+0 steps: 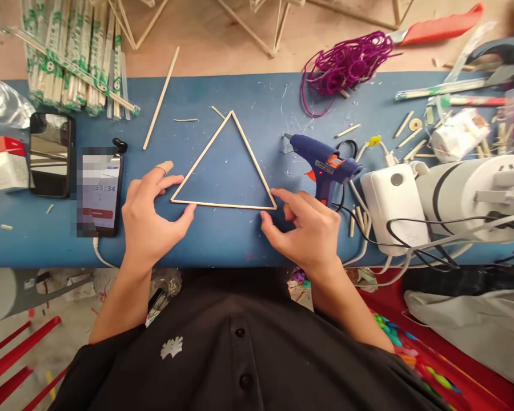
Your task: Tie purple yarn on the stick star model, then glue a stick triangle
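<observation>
A triangle of thin wooden sticks [225, 204], apparently chopsticks, lies flat on the blue table mat, its apex pointing away from me. My left hand [154, 211] grips its lower left corner, index finger against the left stick and thumb against the bottom one. At the lower right corner, my right hand [304, 222] has its index finger on the right stick and its thumb by the bottom stick. Just beyond my right hand stands a blue glue gun [317, 157], nozzle pointing left. A single loose stick [161, 97] lies beyond my left hand.
Wrapped chopsticks [75, 63] are piled at the back left. Two phones [51, 154] lie left of my left hand. Purple cord [346, 63] and a red-handled knife [441, 27] are at the back right. A white power bank [389, 208] and cables crowd the right. Stick frames [274, 45] stand at the back.
</observation>
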The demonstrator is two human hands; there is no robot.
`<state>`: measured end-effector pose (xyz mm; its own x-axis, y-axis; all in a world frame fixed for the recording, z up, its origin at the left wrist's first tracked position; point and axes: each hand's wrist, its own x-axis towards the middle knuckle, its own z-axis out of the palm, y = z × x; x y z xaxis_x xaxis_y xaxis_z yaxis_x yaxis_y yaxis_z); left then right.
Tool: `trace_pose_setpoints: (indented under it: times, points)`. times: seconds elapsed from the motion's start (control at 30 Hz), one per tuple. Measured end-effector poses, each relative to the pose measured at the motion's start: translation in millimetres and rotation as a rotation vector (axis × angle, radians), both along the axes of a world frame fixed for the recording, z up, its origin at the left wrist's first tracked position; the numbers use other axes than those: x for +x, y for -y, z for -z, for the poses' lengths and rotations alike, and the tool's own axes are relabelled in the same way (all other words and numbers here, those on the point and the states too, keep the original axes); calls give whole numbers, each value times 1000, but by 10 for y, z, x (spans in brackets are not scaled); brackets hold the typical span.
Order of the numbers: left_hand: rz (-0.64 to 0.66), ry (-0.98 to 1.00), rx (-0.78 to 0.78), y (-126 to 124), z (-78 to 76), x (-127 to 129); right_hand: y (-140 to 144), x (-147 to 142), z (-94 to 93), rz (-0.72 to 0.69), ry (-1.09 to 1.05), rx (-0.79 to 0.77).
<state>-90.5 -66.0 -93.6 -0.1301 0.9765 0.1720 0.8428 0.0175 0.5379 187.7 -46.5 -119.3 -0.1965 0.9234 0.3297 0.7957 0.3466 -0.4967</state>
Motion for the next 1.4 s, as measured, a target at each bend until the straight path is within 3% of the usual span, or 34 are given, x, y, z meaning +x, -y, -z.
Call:
trace_pose_setpoints:
  times: [0.53, 1.3, 1.4]
  points:
    - [-40, -31, -43, 3, -36, 29, 11, 3, -4, -1, -18, -4]
    - [4, -46, 59, 29, 32, 1, -23, -31, 4, -12, 65, 148]
    - [5, -50, 74, 28, 36, 4, -13, -24, -24, -36, 2, 165]
